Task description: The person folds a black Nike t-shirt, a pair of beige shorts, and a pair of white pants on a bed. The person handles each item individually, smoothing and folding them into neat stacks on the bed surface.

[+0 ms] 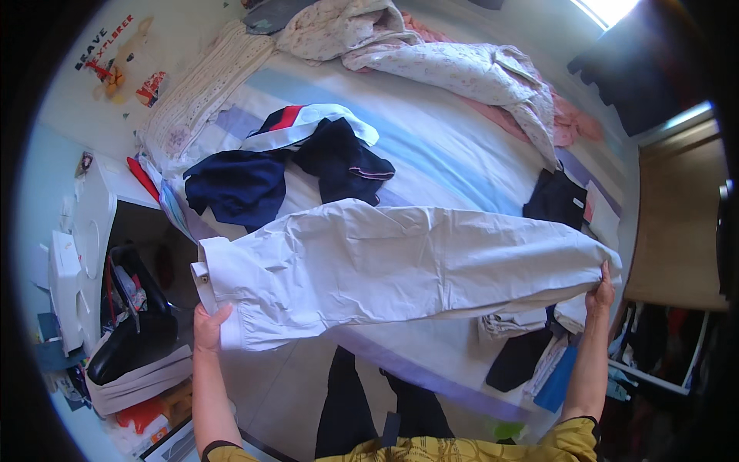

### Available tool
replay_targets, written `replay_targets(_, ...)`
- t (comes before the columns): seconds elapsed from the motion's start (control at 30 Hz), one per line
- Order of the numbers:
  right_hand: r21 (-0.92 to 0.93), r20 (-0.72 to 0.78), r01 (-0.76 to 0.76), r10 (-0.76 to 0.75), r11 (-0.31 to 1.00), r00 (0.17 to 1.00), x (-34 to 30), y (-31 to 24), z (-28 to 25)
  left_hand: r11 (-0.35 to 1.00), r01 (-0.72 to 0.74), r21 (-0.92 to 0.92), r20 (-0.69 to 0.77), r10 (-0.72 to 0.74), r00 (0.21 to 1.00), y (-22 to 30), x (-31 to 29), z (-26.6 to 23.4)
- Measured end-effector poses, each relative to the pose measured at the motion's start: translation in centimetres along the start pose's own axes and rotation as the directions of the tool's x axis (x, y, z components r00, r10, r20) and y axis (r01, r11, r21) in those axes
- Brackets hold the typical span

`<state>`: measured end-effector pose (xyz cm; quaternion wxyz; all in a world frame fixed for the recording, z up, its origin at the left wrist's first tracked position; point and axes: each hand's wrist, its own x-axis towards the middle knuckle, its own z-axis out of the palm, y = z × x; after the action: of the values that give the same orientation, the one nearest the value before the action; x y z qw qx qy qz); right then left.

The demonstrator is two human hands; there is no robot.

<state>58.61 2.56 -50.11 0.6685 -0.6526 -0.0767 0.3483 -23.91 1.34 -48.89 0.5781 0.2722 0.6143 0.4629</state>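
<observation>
A bed (431,165) with a striped white, blue and purple sheet fills most of the view. Across its far side lies a rumpled floral quilt (462,69), with pink cloth showing beneath it. A long white garment (369,266) is stretched crosswise in front of the person, over the near part of the bed; whether its underside touches the sheet I cannot tell. Its waistband is at the left and its narrower end at the right. To the left, beside the bed, stands a black chair (138,346). On the bed beyond the white garment lie a navy garment (239,185) and, just beside it, a black garment (339,158). A folded black piece (554,199) lies near the bed's right side. The left grip (209,327) is clamped on the waistband, thumb on top; the right grip (600,291) is closed on the far right end. A small button (205,279) shows at the waistband's edge.
</observation>
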Motion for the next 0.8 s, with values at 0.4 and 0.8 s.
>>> replay_targets(0.4,-0.316,-0.321,-0.073,-0.034,0.946,0.947,-7.8,3.3,-19.5,0.94,0.052,0.338,0.224,-0.134,0.965,-1.2,-2.3,4.5)
replay_targets(0.8,-0.82,0.523,0.078,0.685,0.568,0.507,-24.3,9.9,-3.4,0.957,-0.107,0.268,0.248,0.039,0.968,19.1,-17.1,5.4)
